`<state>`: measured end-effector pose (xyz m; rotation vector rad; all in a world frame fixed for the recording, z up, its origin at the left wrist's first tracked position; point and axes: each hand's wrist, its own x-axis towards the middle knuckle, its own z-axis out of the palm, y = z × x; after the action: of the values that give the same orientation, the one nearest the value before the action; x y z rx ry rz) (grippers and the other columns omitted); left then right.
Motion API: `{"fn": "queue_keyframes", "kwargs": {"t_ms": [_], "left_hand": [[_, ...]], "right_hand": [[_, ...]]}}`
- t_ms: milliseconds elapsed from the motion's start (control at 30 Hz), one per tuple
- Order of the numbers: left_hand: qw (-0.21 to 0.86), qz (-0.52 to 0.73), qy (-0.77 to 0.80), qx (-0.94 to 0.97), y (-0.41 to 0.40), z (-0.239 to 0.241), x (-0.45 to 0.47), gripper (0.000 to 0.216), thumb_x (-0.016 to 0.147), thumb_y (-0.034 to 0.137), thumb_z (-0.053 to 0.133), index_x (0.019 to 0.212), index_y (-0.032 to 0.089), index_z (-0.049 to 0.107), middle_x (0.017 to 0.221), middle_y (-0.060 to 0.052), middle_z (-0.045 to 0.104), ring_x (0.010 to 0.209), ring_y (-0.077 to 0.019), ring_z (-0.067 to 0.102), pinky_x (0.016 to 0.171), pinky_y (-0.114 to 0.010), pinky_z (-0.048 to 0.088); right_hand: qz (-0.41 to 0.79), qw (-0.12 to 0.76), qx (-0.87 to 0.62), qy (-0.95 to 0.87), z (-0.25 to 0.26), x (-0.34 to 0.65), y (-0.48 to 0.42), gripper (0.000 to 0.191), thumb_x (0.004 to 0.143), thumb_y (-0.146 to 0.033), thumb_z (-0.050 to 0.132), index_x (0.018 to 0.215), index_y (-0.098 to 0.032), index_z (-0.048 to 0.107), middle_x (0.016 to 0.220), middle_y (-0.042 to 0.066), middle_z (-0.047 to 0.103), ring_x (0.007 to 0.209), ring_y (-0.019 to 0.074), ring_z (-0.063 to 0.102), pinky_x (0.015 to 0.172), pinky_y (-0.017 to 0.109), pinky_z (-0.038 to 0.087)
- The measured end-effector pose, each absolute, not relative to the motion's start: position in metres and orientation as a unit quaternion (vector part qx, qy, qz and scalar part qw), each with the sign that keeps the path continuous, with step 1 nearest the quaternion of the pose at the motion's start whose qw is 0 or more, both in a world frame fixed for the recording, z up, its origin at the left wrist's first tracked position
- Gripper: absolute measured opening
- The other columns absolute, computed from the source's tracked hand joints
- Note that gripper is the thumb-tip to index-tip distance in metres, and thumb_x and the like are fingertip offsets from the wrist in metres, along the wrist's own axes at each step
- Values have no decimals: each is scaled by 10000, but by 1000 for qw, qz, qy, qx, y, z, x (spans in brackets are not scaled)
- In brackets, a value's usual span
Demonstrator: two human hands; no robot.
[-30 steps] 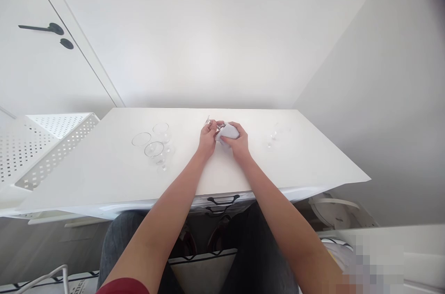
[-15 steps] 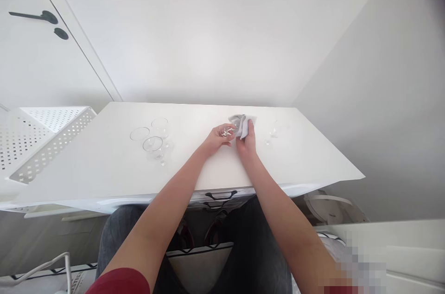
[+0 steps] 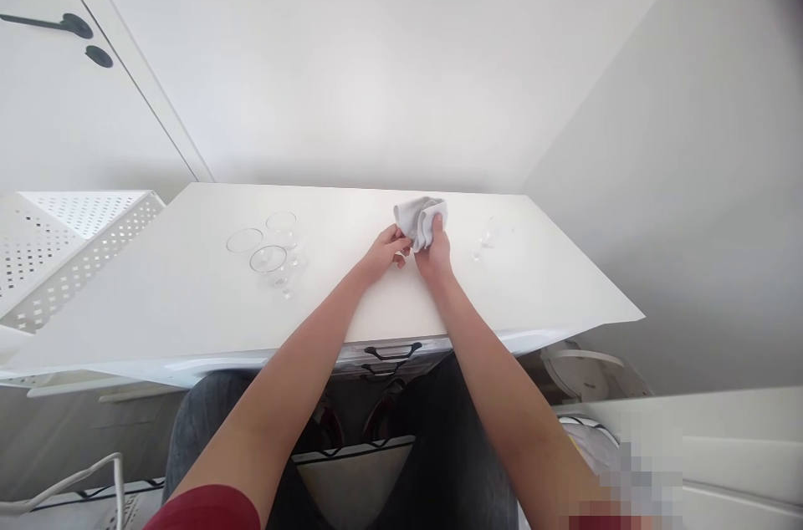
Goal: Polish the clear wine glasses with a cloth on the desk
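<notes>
Over the middle of the white tabletop [image 3: 339,304], my right hand [image 3: 437,257] grips a pale grey cloth [image 3: 411,215], thumb on top of its folds. My left hand [image 3: 382,254] is closed at the cloth's lower left edge, its fingers curled around what seems to be the stem of a clear wine glass. The cloth and fingers hide most of that glass. To the left stand three clear stemmed glasses [image 3: 268,259], close together. Another clear glass [image 3: 488,236] is right of my hands, faint against the white surface.
A white perforated panel [image 3: 81,262] is at the table's left, near a door with a dark handle [image 3: 79,25]. The wall [image 3: 364,62] rises behind the back edge. Below the front edge are drawers with dark handles [image 3: 392,352]. A white round object [image 3: 580,371] sits low at the right.
The cloth has opened out and swung leftward, now covering the glass that showed in my left hand. Both hands have shifted slightly left in the view, as has the whole scene.
</notes>
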<state>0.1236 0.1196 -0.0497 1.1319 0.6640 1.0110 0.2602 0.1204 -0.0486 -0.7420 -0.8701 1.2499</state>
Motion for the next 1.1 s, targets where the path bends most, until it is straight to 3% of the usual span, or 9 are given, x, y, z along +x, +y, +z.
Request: {"fn": "queue_keyframes", "kwargs": {"t_ms": [167,300,433,600,733,833,967,1100], "left_hand": [[696,477,276,461,124,-55,127,345,827,427,816,1007,194,636,946,-66,631,813,-171,599,603,-293,490],[720,492,245,424,125,-53,128,400,802,414,837,1088,194,663,955,-78,677,812,-196,632,617,-328,504],[720,491,252,420,125,-56,132,353,788,341,813,1064,168,677,996,-107,709,870,-230,652,710,-373,522],[671,546,266,425,129,-56,127,404,663,137,740,1055,211,676,1121,-54,702,1053,-224,642,879,-338,506],[686,578,200,395,129,-44,117,407,825,388,711,1199,230,683,1352,-96,662,1251,-282,605,959,-377,517],[720,552,193,373,128,-39,113,525,854,582,711,1207,195,686,1282,-148,700,1111,-289,671,931,-414,537],[685,585,239,363,131,-44,115,522,820,635,746,1076,183,704,1248,-147,715,1006,-254,691,857,-376,548],[649,619,261,357,134,-48,116,482,816,593,777,1071,194,693,1231,-129,719,1042,-247,691,850,-369,548]], "right_hand": [[563,647,-358,-368,-53,258,124,541,894,-784,505,868,-247,565,736,34,599,649,200,610,474,333,467],[570,643,-363,-360,-57,256,124,422,839,-659,654,820,-250,553,728,12,571,623,176,569,420,297,402],[550,633,-381,-390,-60,253,125,492,723,-654,801,917,-250,600,771,4,618,661,167,588,467,278,427],[548,640,-387,-375,-61,259,129,468,714,-624,791,907,-228,634,851,33,686,783,191,650,623,304,518],[631,550,-369,-404,-61,260,123,422,720,-560,802,921,-215,665,847,57,711,813,243,684,649,346,544],[670,501,-344,-427,-58,258,115,425,731,-540,828,952,-204,693,890,69,734,830,244,691,696,353,555],[656,477,-333,-480,-56,253,109,432,724,-480,870,996,-189,704,931,65,739,818,215,675,742,345,543],[538,510,-398,-540,-57,247,109,445,655,-413,922,977,-198,701,924,23,724,819,186,633,759,318,526]]}}
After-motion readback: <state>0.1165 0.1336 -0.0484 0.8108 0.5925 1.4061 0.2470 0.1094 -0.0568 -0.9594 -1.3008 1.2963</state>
